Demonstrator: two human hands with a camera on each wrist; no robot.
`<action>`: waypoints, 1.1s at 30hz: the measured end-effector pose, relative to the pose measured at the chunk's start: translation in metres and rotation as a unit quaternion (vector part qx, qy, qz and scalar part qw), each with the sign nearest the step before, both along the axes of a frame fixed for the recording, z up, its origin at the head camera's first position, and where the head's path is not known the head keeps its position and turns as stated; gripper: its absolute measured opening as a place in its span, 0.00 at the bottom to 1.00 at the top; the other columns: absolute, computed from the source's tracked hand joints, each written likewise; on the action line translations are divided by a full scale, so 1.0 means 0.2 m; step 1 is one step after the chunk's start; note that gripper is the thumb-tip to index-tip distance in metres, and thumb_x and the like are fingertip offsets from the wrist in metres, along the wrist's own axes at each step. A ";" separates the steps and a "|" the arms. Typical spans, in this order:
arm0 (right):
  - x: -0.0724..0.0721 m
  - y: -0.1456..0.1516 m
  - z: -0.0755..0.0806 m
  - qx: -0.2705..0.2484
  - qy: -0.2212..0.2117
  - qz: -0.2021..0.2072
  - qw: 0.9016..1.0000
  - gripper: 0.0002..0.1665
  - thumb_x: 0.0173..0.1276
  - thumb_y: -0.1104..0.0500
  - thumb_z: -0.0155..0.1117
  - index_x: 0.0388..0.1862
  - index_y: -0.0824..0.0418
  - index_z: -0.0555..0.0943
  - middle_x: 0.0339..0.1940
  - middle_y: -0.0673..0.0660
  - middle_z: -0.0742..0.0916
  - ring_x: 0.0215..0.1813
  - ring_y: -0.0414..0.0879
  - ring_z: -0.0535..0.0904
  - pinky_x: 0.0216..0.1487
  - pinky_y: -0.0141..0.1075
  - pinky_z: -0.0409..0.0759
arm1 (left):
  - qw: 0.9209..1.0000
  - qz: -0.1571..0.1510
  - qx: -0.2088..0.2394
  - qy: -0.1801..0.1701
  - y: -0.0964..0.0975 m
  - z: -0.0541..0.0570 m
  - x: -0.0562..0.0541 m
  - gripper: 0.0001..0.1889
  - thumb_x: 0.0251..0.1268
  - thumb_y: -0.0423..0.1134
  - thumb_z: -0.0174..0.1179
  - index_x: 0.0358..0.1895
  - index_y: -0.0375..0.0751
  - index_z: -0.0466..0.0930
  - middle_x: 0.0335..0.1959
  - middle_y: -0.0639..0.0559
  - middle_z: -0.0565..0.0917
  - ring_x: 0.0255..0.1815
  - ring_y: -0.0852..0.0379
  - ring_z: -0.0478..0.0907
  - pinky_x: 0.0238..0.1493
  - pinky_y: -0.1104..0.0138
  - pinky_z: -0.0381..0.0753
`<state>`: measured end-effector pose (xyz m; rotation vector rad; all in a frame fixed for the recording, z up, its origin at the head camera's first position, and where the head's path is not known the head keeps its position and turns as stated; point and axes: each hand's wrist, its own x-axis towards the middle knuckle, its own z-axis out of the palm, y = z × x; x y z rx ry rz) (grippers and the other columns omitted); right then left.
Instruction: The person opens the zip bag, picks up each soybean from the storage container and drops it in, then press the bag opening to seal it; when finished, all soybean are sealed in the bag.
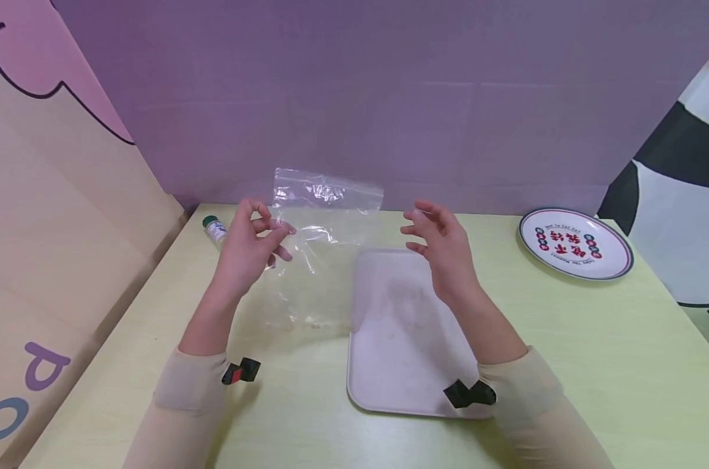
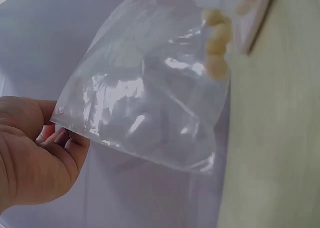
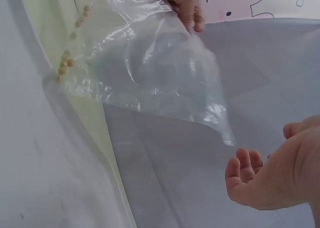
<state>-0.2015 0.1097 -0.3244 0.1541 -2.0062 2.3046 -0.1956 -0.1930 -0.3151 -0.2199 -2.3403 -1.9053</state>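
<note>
A clear zip-top plastic bag (image 1: 325, 234) hangs upright above the table, its zip strip at the top. My left hand (image 1: 250, 244) pinches the bag's left side below the strip. Small round beige pieces, perhaps beans (image 3: 66, 62), lie along the bag's bottom edge; in the left wrist view a few of these beige pieces (image 2: 216, 45) look larger. My right hand (image 1: 442, 247) is held to the right of the bag, above the tray, fingers loosely bent and apart from the bag. Nothing shows in its grasp.
A pale rectangular tray (image 1: 403, 371) lies on the light table (image 1: 295, 404), under my right hand. At the back right stands a white plate (image 1: 614, 268) with red lettering. A small green-capped bottle (image 1: 215, 229) lies behind my left hand. A purple wall (image 1: 389, 98) borders the back.
</note>
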 end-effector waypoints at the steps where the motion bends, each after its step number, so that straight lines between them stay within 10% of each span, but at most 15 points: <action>1: 0.00 0.01 0.00 0.002 -0.003 -0.001 1.000 0.23 0.78 0.51 0.59 0.67 0.58 0.71 0.61 0.59 0.80 0.56 0.52 0.79 0.59 0.44 0.77 | 1.000 0.005 0.001 -0.007 -0.02 -0.02 -0.01 0.14 0.74 0.29 0.58 0.46 0.41 0.59 0.48 0.37 0.84 0.22 0.51 0.85 0.21 0.72 0.73; 19: -0.02 0.14 -0.08 0.076 -0.020 0.027 0.997 0.16 0.79 0.55 0.57 0.59 0.61 0.76 0.55 0.55 0.82 0.52 0.49 0.81 0.52 0.35 0.81 | 0.981 -0.028 -0.141 -0.134 -0.24 -0.24 -0.14 0.07 0.77 0.29 0.53 0.52 0.29 0.72 0.54 0.32 0.80 0.20 0.58 0.75 0.21 0.73 0.68; 33: -0.02 0.20 -0.10 0.094 -0.024 0.036 0.995 0.20 0.79 0.55 0.57 0.61 0.67 0.75 0.54 0.57 0.82 0.50 0.47 0.82 0.52 0.35 0.81 | 0.966 -0.053 -0.203 -0.153 -0.32 -0.32 -0.18 0.07 0.75 0.30 0.56 0.51 0.33 0.74 0.50 0.37 0.77 0.30 0.47 0.82 0.27 0.69 0.72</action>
